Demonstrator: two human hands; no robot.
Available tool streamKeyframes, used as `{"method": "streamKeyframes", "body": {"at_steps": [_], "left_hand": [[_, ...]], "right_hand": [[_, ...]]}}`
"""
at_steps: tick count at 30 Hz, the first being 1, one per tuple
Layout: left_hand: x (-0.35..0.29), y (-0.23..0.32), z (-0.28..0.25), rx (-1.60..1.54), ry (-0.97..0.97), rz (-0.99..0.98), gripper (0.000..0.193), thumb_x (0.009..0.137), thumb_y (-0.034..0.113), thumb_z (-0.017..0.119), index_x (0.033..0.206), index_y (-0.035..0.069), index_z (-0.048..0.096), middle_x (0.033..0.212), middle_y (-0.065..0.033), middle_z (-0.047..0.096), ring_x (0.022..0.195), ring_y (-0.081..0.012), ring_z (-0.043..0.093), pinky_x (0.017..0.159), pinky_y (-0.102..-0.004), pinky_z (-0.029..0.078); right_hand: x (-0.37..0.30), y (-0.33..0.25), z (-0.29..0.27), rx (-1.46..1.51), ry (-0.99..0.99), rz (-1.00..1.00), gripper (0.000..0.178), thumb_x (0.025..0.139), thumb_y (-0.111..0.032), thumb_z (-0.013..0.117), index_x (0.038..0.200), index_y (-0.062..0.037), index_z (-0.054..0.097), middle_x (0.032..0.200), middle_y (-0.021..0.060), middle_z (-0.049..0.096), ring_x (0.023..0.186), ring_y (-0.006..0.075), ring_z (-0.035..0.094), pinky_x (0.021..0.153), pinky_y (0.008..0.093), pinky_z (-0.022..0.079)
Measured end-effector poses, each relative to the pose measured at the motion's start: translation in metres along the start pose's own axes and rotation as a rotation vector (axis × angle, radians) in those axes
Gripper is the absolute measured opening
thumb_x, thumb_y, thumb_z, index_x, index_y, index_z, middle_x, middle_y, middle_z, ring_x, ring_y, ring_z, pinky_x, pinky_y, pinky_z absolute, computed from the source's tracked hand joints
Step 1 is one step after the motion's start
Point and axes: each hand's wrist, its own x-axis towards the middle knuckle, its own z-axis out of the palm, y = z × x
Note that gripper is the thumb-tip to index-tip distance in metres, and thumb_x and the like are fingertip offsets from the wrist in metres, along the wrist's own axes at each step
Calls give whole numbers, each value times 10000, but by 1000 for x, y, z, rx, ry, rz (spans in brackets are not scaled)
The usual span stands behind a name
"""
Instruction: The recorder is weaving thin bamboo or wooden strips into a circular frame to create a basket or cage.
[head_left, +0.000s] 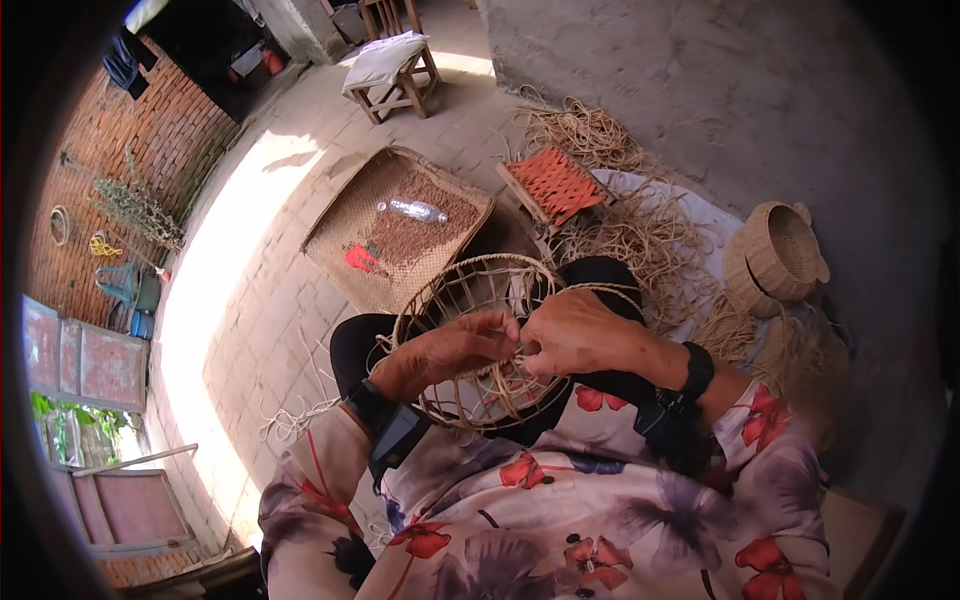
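An open-work basket (pixel 487 258) of pale twisted cord or straw rests on my lap, its ribs widely spaced. Over its near side my two hands meet, fingertips almost touching. My left hand (pixel 455 350) is pinched closed near the basket's strands. Beside it, my right hand (pixel 588 332) is curled closed, thumb and forefinger on a strand of cord. A loose length of cord (pixel 612 291) arcs out to the right from behind that hand. Exactly where the strand passes between my fingers is hidden.
Ahead lies a woven tray (pixel 345 215) holding brown grains, a clear plastic bottle (pixel 418 211) and a red item (pixel 361 258). Rightward are an orange-seated stool (pixel 556 187), heaps of loose straw cord (pixel 650 240) on white cloth and woven baskets (pixel 757 250). A cloth-covered stool (pixel 388 62) stands farther off.
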Motion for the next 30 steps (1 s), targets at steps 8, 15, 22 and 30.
{"method": "streamKeyframes", "body": {"at_steps": [8,15,22,30], "left_hand": [[-3,-5,-1,44,81,78,196,863,-7,632,1035,44,552,1027,-57,620,903,-141,608,800,-269,492],[-9,6,21,446,199,129,195,832,32,667,1003,33,575,877,-13,624,821,-86,603,741,-250,488],[-14,2,41,907,427,296,144,809,112,696,888,10,631,785,-71,632,701,-125,587,642,-304,479],[-18,1,36,1154,386,519,261,896,262,667,928,5,634,717,-3,582,685,-78,558,611,-271,455]], "right_hand": [[12,3,16,66,8,48,247,691,-286,643,684,-39,637,593,144,575,563,278,594,537,409,430],[16,20,31,996,59,145,297,814,-300,629,649,-53,616,623,-9,551,560,75,469,497,278,353],[-26,39,11,1241,123,121,308,852,-349,666,841,-41,687,790,0,611,719,79,521,650,232,396],[-188,125,-75,1185,730,-23,357,838,-345,712,954,-8,696,908,72,632,848,158,585,793,298,461]]}}
